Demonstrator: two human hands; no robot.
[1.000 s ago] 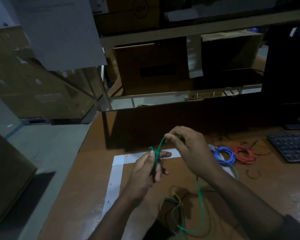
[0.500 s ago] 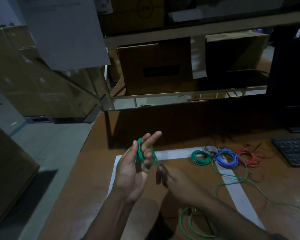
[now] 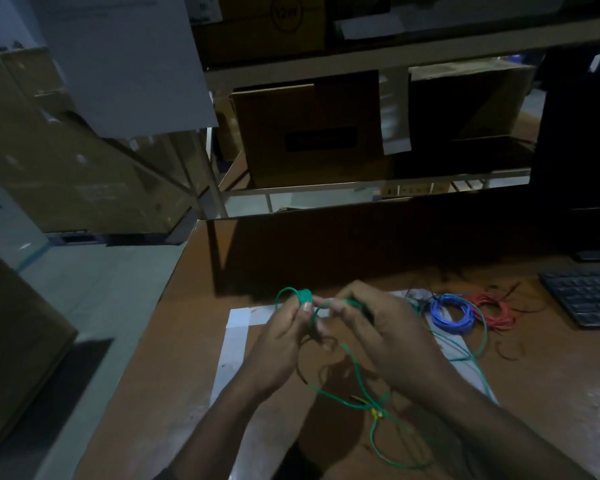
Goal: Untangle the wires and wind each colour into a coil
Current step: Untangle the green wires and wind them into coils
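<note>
A small coil of green wire (image 3: pixel 300 296) is wound around the fingers of my left hand (image 3: pixel 281 344), which grips it above the table. My right hand (image 3: pixel 378 336) pinches the loose green strand just to the right of that coil. The free green wire (image 3: pixel 361 393) trails down in loops over the table, with a bit of yellow wire (image 3: pixel 376 413) tangled in it. A wound blue coil (image 3: pixel 451 312) and a red coil (image 3: pixel 496 310) lie on the table to the right.
A brown table (image 3: pixel 174 393) carries a white tape outline (image 3: pixel 232 341). A black keyboard (image 3: pixel 589 296) sits at the right edge under a dark monitor (image 3: pixel 582 133). Shelves with cardboard boxes (image 3: pixel 305 133) stand behind. Thin black wire scraps (image 3: pixel 510 351) lie near the red coil.
My right hand rose from low over the table back up to the left hand and took the green strand. The left hand's fingers curled around the coil.
</note>
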